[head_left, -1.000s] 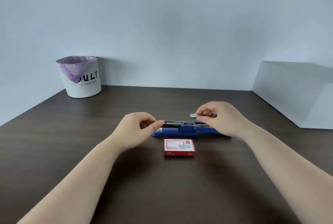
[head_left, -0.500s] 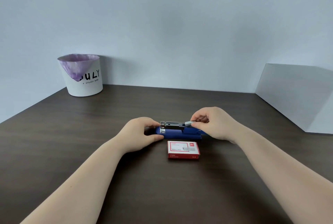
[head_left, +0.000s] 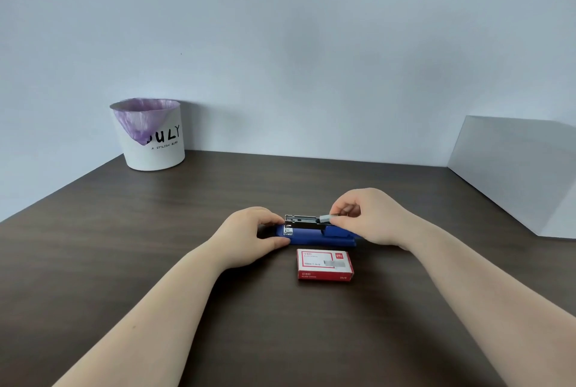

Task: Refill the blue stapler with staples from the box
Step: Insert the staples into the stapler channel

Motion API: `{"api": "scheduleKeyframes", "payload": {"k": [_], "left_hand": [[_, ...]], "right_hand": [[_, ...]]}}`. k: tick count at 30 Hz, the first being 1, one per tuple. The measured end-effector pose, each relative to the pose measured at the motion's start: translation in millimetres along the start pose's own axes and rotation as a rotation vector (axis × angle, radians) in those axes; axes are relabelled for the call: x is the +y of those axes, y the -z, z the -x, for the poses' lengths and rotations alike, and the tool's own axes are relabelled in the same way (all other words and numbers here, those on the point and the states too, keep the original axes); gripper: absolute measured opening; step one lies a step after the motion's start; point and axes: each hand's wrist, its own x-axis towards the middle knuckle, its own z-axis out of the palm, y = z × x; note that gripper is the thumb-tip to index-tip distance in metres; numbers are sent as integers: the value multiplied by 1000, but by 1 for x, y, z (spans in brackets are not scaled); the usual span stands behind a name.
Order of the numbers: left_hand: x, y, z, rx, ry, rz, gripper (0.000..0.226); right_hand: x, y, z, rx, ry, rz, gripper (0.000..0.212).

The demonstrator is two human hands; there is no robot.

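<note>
Dark wood-grain table (head_left: 131, 262) fills the lower half of the frame. On it, at centre, the blue stapler (head_left: 314, 235) lies lengthwise left to right. Just below it in the frame, a red and white staple box (head_left: 324, 264) lies flat, close but apart. Up at the left, against the wall, stands a white bin (head_left: 152, 137) with a purple liner.
</note>
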Motion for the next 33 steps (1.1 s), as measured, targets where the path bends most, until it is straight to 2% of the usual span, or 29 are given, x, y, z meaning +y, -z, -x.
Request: {"api": "scheduleKeyframes", "payload": {"k": [13,20,22,26,33], "left_hand": [[-1,-1,0,0,-8,16,35],[-2,-1,1,-6,-4,21,35],[-1,-1,1,-7,-4,24,35],[-1,-1,1,-2,-3,31,34],[-1,-1,2,-8,6,39,35]], "right_hand": [[-13,0,-9,-37,22,103,17],[-16,-6,-12,-103,42,150,29],[-12,-6,-10,-83,32,126,32],[-7,-1,-2,41,11,42,16],[-13,-9,0,-100,153,322,30]]}}
